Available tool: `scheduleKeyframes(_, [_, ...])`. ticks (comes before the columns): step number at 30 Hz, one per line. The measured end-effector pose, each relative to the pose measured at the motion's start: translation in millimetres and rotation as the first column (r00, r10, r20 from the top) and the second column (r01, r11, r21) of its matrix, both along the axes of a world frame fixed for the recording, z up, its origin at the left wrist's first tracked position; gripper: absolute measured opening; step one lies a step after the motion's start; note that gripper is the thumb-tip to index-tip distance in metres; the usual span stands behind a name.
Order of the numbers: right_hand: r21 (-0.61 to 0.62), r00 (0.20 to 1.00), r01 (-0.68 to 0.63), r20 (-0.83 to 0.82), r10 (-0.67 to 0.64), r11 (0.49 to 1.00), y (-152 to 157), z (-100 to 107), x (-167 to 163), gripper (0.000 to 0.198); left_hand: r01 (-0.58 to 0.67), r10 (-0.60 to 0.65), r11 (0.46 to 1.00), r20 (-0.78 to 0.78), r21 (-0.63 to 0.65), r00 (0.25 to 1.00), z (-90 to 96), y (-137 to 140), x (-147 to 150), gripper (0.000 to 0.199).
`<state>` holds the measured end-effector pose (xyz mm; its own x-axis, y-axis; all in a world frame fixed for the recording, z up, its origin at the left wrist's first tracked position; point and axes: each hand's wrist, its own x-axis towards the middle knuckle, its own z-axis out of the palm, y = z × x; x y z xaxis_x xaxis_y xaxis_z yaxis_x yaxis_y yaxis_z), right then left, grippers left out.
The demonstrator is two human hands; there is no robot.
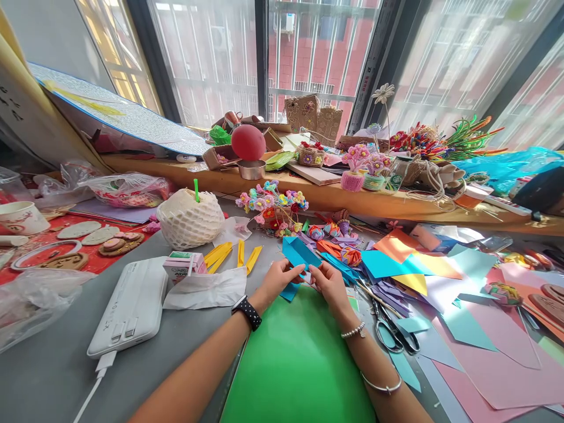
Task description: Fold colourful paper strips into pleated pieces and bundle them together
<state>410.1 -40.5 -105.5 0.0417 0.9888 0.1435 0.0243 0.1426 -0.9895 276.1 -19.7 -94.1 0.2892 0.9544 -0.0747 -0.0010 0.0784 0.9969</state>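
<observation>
Cluttered craft desk; left hand [277, 279] and right hand [328, 283] pinched blue paper [298, 252] shut-fingered at frame centre; crease best pressed flat on green sheet [299, 364]

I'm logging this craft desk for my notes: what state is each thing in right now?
Blue paper piece: folded, pinched between both hands.
Left hand: closed on the blue paper piece.
Right hand: closed on the blue paper piece.
Green sheet: lying flat under the wrists.
Scissors: lying flat, blades shut, untouched.
Power bank: cable plugged in.
Coconut: in foam netting, green straw upright.
Yellow strips: lying loose.
</observation>
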Motion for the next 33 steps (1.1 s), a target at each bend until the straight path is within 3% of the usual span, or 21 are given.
scheduleKeyframes(6, [0.021, 0.997, 0.037, 0.066, -0.038, 0.999, -0.7, -0.4, 0.5, 0.029, -0.008, 0.008, 1.000, 0.026, 0.009, 1.000, -3.6, 1.9, 0.2, 0.025])
scheduleKeyframes(11, [0.038, 0.981, -0.085, 0.180, 0.077, 0.996, 0.2, -1.7, -2.3, 0.029, -0.051, 0.055, 0.998, 0.131, -0.036, 0.990, -4.3, 4.0, -0.2, 0.022])
scheduleKeyframes(18, [0.099, 1.000, -0.012, 0.004, 0.011, 0.995, 0.3, 1.5, -1.0, 0.030, -0.100, 0.103, 0.995, 0.136, -0.027, 0.985, -7.3, 6.4, -0.5, 0.024])
scheduleKeyframes(24, [0.184, 0.981, -0.049, 0.193, 0.013, 0.982, -1.0, -0.3, -0.8, 0.023, -0.093, 0.090, 0.996, 0.130, 0.018, 0.987, -8.5, 5.8, -2.2, 0.022])
scheduleKeyframes(33, [0.204, 0.962, -0.050, 0.273, -0.008, 0.978, -2.8, 1.9, 0.5, 0.015, -0.109, 0.109, 0.994, 0.143, -0.012, 0.984, -7.7, 4.9, -2.4, 0.020])
